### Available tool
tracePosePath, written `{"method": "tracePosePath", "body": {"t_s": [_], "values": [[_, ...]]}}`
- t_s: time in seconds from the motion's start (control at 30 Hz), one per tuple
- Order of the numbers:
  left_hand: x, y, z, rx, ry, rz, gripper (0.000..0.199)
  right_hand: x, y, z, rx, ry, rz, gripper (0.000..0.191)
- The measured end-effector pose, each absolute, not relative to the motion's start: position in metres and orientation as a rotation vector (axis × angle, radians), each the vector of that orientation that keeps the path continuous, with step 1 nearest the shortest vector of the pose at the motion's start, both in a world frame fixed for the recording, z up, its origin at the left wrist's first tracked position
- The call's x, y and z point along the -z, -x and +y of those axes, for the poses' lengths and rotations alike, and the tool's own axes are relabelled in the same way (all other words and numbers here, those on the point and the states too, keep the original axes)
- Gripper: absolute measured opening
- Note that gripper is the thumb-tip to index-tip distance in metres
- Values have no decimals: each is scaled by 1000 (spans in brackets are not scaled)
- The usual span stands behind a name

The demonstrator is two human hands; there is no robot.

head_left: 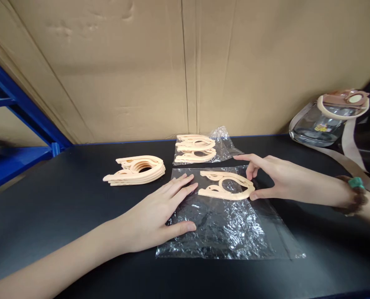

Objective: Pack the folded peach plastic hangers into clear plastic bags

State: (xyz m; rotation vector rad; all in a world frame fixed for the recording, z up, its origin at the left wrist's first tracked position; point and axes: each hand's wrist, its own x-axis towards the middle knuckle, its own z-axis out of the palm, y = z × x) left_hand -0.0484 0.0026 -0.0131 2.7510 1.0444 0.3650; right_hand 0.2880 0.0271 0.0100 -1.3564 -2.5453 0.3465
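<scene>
A cream plastic folding hanger (248, 192), folded up, lies flat over a clear plastic bag (216, 232); whether it is inside the bag or on top, I cannot tell. My right hand (273, 178) has its thumb and a curled finger at the hanger's rounded end, with the index finger stretched out beyond. Pressed flat on the bag's left side is my left hand (160, 211), fingers spread and holding nothing. To the left sits a stack of several similar folded hangers (147, 177). Behind the bag, more folded hangers (195, 157) lie in a second clear bag (224, 145).
Everything rests on a black tabletop (88, 216). A cardboard wall (125, 74) stands along the back. At the right is a clear water bottle (318, 120) with a brown lid and a strap (331, 158). A blue metal frame (32, 120) is at the left.
</scene>
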Motion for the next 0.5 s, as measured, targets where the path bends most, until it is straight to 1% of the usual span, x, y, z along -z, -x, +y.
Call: {"method": "tracePosePath", "body": {"t_s": [0.1,0.3,0.43,0.5], "values": [[13,48,3,-327,-2757,1001,71,-4,-281,28,-404,1323,-2482,74],[12,47,3,-363,-2747,990,65,11,-254,19,-386,1290,-2303,62],[11,46,2,-355,-2756,973,65,15,-245,13,-398,1254,-2258,53],[8,46,3,-361,-2757,948,59,14,-243,11,-417,1226,-2253,51]]}}
